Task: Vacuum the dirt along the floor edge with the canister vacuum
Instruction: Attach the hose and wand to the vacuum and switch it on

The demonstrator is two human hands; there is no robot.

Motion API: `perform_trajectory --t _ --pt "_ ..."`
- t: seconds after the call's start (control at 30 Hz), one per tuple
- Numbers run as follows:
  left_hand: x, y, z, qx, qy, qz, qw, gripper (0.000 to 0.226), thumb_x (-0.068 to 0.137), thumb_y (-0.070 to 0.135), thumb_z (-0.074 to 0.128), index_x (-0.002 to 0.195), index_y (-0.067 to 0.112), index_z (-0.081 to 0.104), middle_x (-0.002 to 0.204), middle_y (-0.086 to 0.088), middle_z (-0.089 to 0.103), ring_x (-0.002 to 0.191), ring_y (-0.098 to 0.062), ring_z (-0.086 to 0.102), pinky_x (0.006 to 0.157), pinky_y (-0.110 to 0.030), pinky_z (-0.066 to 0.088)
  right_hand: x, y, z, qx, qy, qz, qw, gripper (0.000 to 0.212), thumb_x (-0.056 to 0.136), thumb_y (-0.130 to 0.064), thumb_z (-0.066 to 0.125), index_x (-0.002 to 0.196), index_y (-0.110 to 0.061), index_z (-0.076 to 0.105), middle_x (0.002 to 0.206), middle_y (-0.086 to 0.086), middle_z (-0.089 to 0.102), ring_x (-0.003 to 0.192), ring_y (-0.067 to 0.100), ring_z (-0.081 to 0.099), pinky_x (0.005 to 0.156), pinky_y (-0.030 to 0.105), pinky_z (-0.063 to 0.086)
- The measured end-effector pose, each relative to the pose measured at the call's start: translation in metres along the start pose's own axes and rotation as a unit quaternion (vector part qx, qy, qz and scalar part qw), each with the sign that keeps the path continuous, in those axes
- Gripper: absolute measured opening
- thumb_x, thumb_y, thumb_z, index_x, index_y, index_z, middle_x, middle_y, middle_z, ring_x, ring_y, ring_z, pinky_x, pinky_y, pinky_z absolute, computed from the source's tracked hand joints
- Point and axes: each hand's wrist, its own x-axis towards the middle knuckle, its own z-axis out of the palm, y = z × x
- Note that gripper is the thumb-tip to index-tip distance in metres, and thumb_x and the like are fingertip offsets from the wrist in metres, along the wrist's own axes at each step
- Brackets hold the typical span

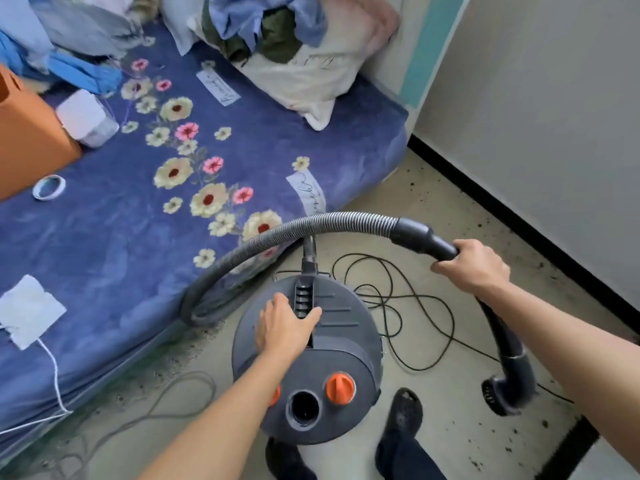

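Note:
A grey canister vacuum (pixel 341 341) with orange knobs stands on the floor below me. My left hand (pixel 284 323) grips the handle on its lid. My right hand (pixel 474 265) grips the black curved wand (pixel 498 327) at the end of the ribbed hose (pixel 311 223), which arcs over the canister. The wand bends down to a round brush nozzle (pixel 497 393) hovering near the floor on the right. Dark dirt specks (pixel 485 223) lie scattered along the black baseboard (pixel 519 223) at the wall.
A mattress with a blue flowered sheet (pixel 121 237) fills the left, piled with clothes, an orange box (pixel 27 140) and a tape roll (pixel 48 187). A black power cord (pixel 398 306) loops on the floor by the canister. My feet in dark slippers (pixel 403 417) stand behind it.

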Motion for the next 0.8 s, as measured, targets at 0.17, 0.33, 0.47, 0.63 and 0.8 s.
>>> perform_trajectory --t 0.17,0.33,0.47,0.63,0.8 --pt "0.006 0.017 0.045 0.027 -0.023 -0.089 0.995 0.045 0.081 0.022 0.067 0.114 0.010 0.038 0.120 -0.017 0.059 0.111 -0.036 0.057 0.087 -0.041 0.047 0.051 0.051 -0.019 0.013 -0.001 0.036 0.999 0.027 0.075 -0.044 0.074 0.091 -0.024 0.064 0.075 0.001 0.063 0.073 0.025 0.059 0.067 0.031 0.040" --pt "-0.005 0.003 0.061 0.106 -0.025 -0.023 0.994 0.035 0.082 0.019 0.060 0.102 0.015 0.032 0.110 -0.012 0.062 0.104 -0.035 0.060 0.082 -0.039 0.045 0.076 0.090 -0.044 0.070 0.009 0.090 0.993 0.026 0.074 -0.042 0.073 0.087 -0.022 0.063 0.077 0.008 0.068 0.073 0.030 0.064 0.069 0.036 0.050" --pt "-0.025 -0.015 0.066 0.167 -0.054 0.053 0.983 0.035 0.084 0.023 0.059 0.097 0.018 0.027 0.111 -0.010 0.063 0.107 -0.033 0.060 0.080 -0.038 0.044 0.070 0.117 -0.050 0.141 0.044 0.162 0.976 0.028 0.072 -0.036 0.072 0.093 -0.019 0.065 0.082 0.009 0.068 0.070 0.029 0.061 0.065 0.033 0.047" --pt "-0.046 -0.063 0.044 0.217 -0.092 0.135 0.962 0.031 0.083 0.021 0.056 0.100 0.019 0.030 0.107 -0.007 0.059 0.105 -0.037 0.058 0.076 -0.039 0.040 0.036 0.133 -0.042 0.215 0.064 0.236 0.945 0.039 0.068 -0.039 0.076 0.098 -0.016 0.068 0.087 0.011 0.071 0.077 0.031 0.065 0.071 0.037 0.050" --pt "-0.036 -0.114 0.009 0.295 -0.084 0.155 0.939 0.043 0.083 0.020 0.056 0.122 0.018 0.036 0.123 -0.004 0.057 0.115 -0.032 0.054 0.086 -0.038 0.043 -0.018 0.157 -0.047 0.289 0.131 0.298 0.900 0.045 0.066 -0.040 0.081 0.100 -0.015 0.067 0.088 0.008 0.066 0.075 0.027 0.062 0.074 0.038 0.052"
